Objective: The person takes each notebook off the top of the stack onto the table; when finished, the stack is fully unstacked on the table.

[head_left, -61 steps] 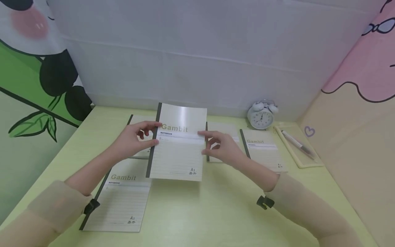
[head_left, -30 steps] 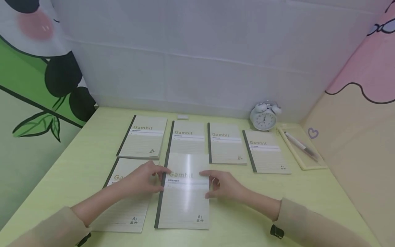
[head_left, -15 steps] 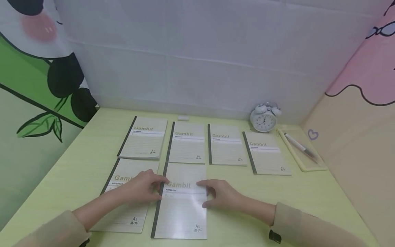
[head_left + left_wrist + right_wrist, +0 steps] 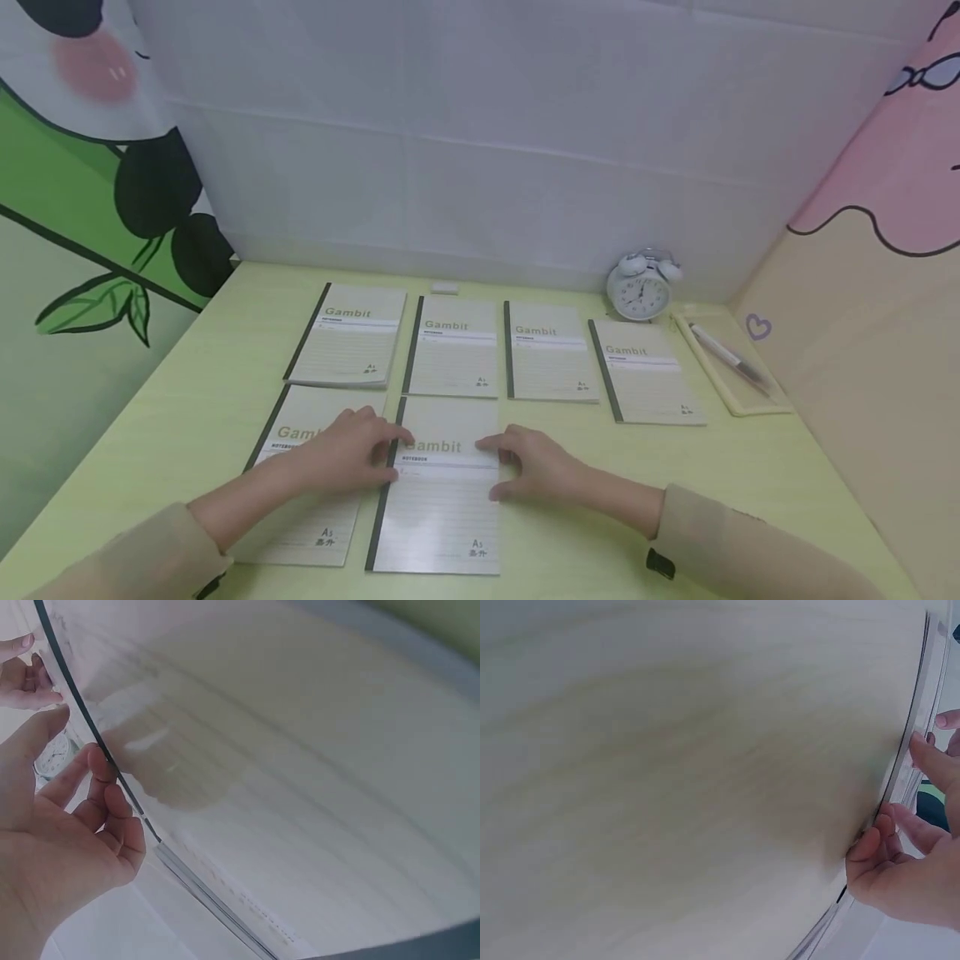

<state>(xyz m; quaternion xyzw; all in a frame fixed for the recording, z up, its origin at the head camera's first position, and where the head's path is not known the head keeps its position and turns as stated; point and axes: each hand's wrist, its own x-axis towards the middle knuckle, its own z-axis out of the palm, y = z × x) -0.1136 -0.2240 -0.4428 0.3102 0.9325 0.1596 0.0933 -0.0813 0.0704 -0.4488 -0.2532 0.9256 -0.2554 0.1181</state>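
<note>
A Gambit notebook [image 4: 442, 508] with a dark spine lies flat on the table, in the front row. At its spine edge, my left hand [image 4: 347, 454] holds it with thumb and index finger. My right hand [image 4: 536, 468] holds the opposite edge the same way, fingertips on the cover's margin. Beneath my left forearm lies another notebook [image 4: 300, 517], partly covered. In the left wrist view, my left hand [image 4: 71, 825] has curled fingers against the notebook's edge; the right wrist view has my right hand [image 4: 911, 862] at the other edge.
Behind stands a row of like notebooks: far left [image 4: 348, 337], second [image 4: 453, 350], third [image 4: 551, 354] and rightmost [image 4: 648, 379]. A white alarm clock [image 4: 640, 293], a pen [image 4: 723, 354] on a pale yellow-rimmed tray [image 4: 738, 410] and a small white block [image 4: 445, 287] sit near the back.
Both hands have lowered the notebook from the air onto the table, towards me, beside the front-left notebook. Over the last half second it has shifted only slightly.
</note>
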